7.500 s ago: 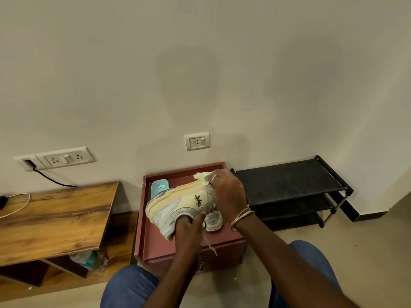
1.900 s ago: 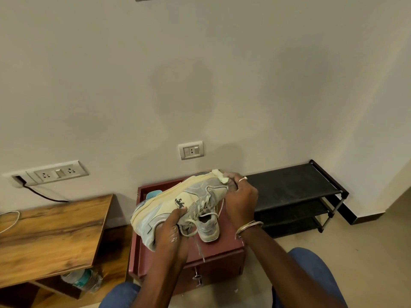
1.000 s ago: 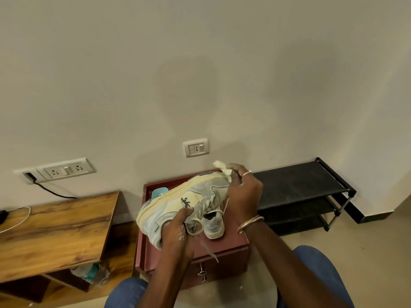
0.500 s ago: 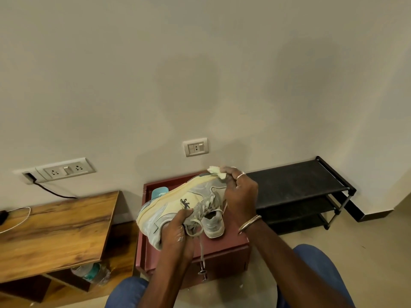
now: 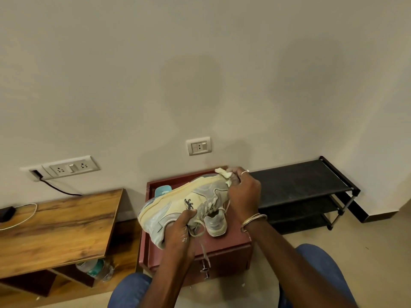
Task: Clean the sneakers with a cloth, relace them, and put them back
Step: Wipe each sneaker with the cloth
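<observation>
Above the top of a low red cabinet (image 5: 231,238) against the wall, a seated person holds a cream and grey sneaker (image 5: 184,203) in the air, tipped on its side with the sole turned towards the wall and the toe pointing up and to the right. Their left hand (image 5: 180,230) grips the shoe from below near its opening, the fingers curled round the edge beside a small dark logo. Their right hand (image 5: 243,192), with a ring (image 5: 244,172) on one finger and bangles (image 5: 253,218) at the wrist, pinches a pale crumpled cloth (image 5: 223,173) and presses it against the toe end. A loose lace (image 5: 203,245) loops beside the left hand and dangles past the cabinet's front edge, above a key (image 5: 205,271) in the cabinet's front. The second sneaker (image 5: 214,223) stands on the cabinet top near its front right corner, partly hidden behind the raised shoe. Something light blue (image 5: 162,190) sits at the cabinet's back left corner; I cannot tell what it is. A black shoe rack (image 5: 295,183) stands just to the right of the cabinet, and a wooden desk (image 5: 55,227) to its left, with a white cable (image 5: 22,216) near the desk's left edge and a water bottle (image 5: 95,268) lying underneath. Two socket plates (image 5: 71,168) (image 5: 199,146) are set in the wall behind.
</observation>
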